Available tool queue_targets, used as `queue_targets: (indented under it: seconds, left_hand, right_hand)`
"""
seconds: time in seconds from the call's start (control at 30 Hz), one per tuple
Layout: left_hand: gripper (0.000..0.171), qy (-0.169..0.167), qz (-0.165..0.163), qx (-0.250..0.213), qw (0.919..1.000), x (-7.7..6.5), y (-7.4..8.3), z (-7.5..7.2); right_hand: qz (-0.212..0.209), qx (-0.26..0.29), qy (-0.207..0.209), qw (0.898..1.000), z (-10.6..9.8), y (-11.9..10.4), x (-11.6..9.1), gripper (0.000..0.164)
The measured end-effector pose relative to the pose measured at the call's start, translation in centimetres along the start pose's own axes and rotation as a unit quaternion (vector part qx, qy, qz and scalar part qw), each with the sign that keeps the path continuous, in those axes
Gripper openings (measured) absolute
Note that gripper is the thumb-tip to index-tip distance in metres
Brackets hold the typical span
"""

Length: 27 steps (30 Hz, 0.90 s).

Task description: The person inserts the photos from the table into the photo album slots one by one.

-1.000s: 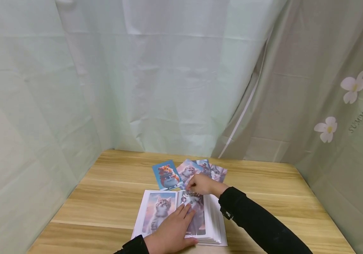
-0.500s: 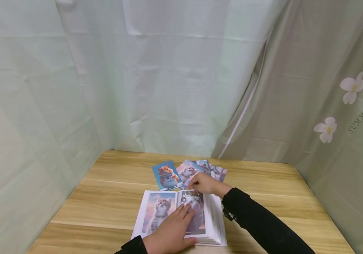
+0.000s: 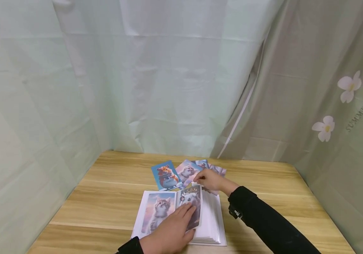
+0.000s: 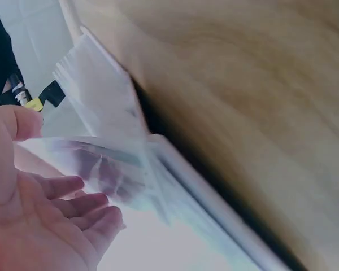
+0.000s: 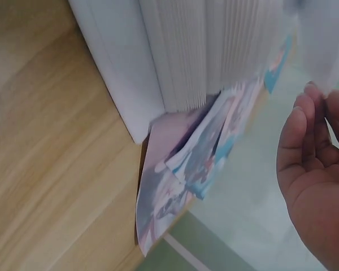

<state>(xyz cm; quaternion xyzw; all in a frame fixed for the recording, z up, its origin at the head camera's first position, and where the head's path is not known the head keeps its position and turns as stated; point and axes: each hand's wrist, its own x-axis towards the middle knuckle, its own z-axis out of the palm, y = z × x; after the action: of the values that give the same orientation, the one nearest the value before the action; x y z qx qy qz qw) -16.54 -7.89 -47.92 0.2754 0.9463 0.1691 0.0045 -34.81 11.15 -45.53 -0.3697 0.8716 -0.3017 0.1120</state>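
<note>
A white photo album (image 3: pixel 211 220) lies spread on the table, a kitten photo (image 3: pixel 161 209) in its left page. Its right-hand clear sleeve page (image 3: pixel 191 198), holding a photo of a crowned, furry animal, stands partly lifted. My right hand (image 3: pixel 212 180) pinches that page at its top edge; in the right wrist view the fingertips (image 5: pixel 312 93) meet on a translucent sheet. My left hand (image 3: pixel 171 230) rests with extended fingers on the lower part of the page. In the left wrist view, the sleeve (image 4: pixel 96 161) runs between the left thumb and fingers, which stand apart.
Behind the album lie several loose photos: a hamster picture (image 3: pixel 167 175) on blue at the left and a kitten picture (image 3: pixel 188 171) beside it, others overlapping. The wooden table (image 3: pixel 105 197) ends at pale curtains (image 3: pixel 168 88) at the back and sides.
The right-hand page has come up off the stack and tilted leftward, baring the white pages below. My right hand has moved slightly right with its top edge; the left hand stays nearly in place.
</note>
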Motion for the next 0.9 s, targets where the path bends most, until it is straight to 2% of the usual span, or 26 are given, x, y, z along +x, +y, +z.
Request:
queue_targets:
  seconds: [0.13,0.27,0.47,0.57,0.73,0.9]
  left_hand:
    - [0.061,0.016,0.007,-0.035,0.9992,0.1,0.0,-0.9]
    - [0.062,0.022,-0.003,-0.076,0.9969,-0.1,-0.2,-2.1]
    - [0.058,0.06,-0.014,-0.095,0.9936,-0.8,-0.2,-4.0]
    - [0.057,0.069,-0.024,-0.108,0.9915,-1.3,-0.5,-4.9]
    - [0.055,0.082,-0.045,-0.103,0.9903,-2.2,-1.4,-5.9]
    - [0.052,0.1,-0.065,-0.081,0.9896,-3.3,-2.6,-6.2]
  right_hand:
    - [-0.001,-0.014,0.02,1.0,-0.8,0.2,-0.2,0.018]
    - [0.001,0.004,0.028,1.0,-1.8,0.2,-0.5,0.018]
    - [-0.007,0.031,0.035,0.999,-2.4,0.9,-0.9,0.019]
    - [-0.005,0.04,0.038,0.998,-2.7,1.2,-1.1,0.019]
    - [0.004,0.042,0.047,0.998,-3.3,1.8,-1.5,0.019]
    - [0.016,0.037,0.073,0.997,-3.9,2.6,-1.9,0.017]
